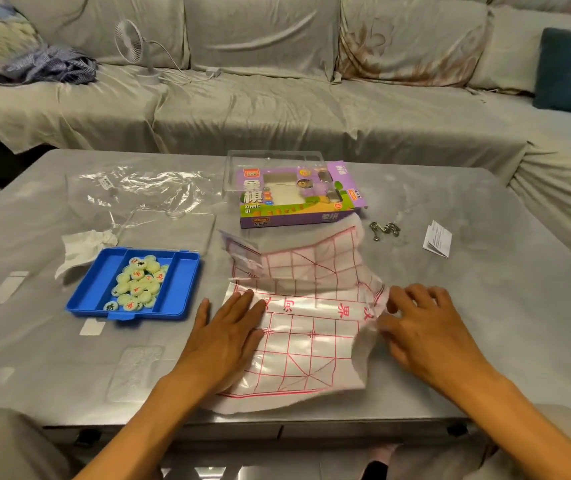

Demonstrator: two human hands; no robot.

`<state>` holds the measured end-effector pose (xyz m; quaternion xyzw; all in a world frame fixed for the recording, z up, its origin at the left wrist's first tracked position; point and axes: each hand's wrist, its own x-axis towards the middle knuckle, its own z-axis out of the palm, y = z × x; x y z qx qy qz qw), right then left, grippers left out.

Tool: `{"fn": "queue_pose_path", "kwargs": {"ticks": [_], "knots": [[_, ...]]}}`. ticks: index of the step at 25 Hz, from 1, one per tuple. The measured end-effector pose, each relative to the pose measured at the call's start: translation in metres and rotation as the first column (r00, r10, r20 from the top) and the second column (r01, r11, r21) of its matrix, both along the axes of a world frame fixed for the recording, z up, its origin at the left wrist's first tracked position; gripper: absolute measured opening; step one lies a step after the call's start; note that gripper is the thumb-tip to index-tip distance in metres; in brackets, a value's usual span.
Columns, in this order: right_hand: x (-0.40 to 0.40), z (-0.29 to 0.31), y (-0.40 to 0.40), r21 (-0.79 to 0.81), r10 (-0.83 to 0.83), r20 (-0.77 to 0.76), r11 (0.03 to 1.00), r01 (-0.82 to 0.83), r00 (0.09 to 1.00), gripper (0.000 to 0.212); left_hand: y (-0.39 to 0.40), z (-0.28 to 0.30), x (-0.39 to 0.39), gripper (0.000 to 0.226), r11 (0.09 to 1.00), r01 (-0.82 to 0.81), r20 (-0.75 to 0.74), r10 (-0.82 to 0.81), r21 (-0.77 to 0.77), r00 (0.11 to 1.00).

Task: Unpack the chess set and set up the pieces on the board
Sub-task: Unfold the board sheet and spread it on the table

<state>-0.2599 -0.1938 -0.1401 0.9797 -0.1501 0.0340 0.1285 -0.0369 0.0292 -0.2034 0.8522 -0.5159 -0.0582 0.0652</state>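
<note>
A thin white sheet board with red grid lines (306, 317) lies crumpled on the grey table, its far half still humped up. My left hand (228, 327) rests flat on its left edge, fingers spread. My right hand (419, 323) has its fingers curled at the sheet's right edge, touching the crumpled border. To the left, a blue tray (176, 292) holds several pale round chess pieces (138, 284) with red and green characters, heaped in its middle compartment.
The purple chess box (298, 199) lies beyond the sheet, under a clear lid. Clear plastic wrap (145, 188) and a crumpled tissue (81, 249) lie at the left. Metal ring puzzle (384, 230) and a folded leaflet (437, 239) sit at the right. A sofa stands behind the table.
</note>
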Motion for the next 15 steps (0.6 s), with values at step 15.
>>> {"fn": "queue_pose_path", "kwargs": {"ticks": [15], "knots": [[0.024, 0.058, 0.052, 0.329, -0.111, 0.543, 0.94, -0.089, 0.832, 0.029, -0.001, -0.023, -0.026, 0.067, 0.988, -0.152, 0.103, 0.155, -0.039, 0.982]]}}
